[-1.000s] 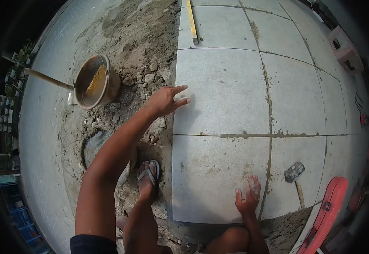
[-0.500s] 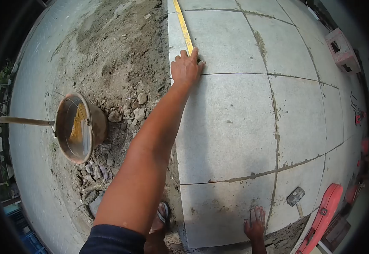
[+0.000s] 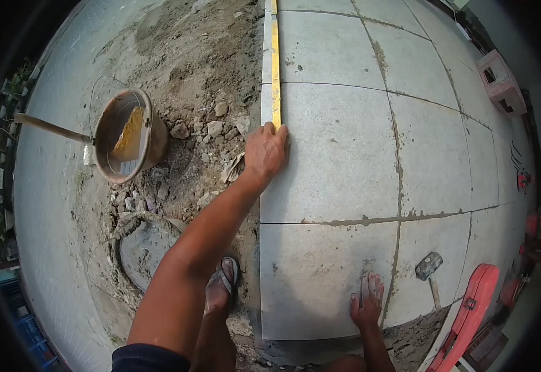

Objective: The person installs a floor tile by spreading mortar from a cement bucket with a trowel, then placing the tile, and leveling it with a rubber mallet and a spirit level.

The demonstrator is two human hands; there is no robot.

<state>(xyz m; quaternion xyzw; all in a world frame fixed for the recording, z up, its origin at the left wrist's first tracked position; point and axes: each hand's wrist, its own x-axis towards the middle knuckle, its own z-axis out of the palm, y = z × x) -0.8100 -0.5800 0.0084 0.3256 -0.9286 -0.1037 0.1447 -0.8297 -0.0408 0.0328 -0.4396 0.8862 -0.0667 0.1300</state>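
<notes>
My left hand (image 3: 266, 150) is closed round the near end of a long yellow bar (image 3: 276, 74), which looks like a spirit level. The bar lies along the left edge of the grey floor tiles (image 3: 338, 149) and runs out of view at the top. My right hand (image 3: 367, 302) rests flat, fingers spread, on the nearest tile (image 3: 307, 279). To its right lies a rubber mallet (image 3: 430, 266) with a dark head and a wooden handle.
A bucket (image 3: 155, 133) holding water stands on rubble and sand at left, a wooden handle (image 3: 53, 129) beside it. Nearer is a round container of wet mortar (image 3: 149, 251). A red case (image 3: 469, 316) lies at right, and a pink block-shaped object (image 3: 500, 84) stands farther off.
My left hand has drawn the yellow bar toward me, and it now lies straighter along the tile edge. My right hand stays on the near tile. The view has shifted slightly.
</notes>
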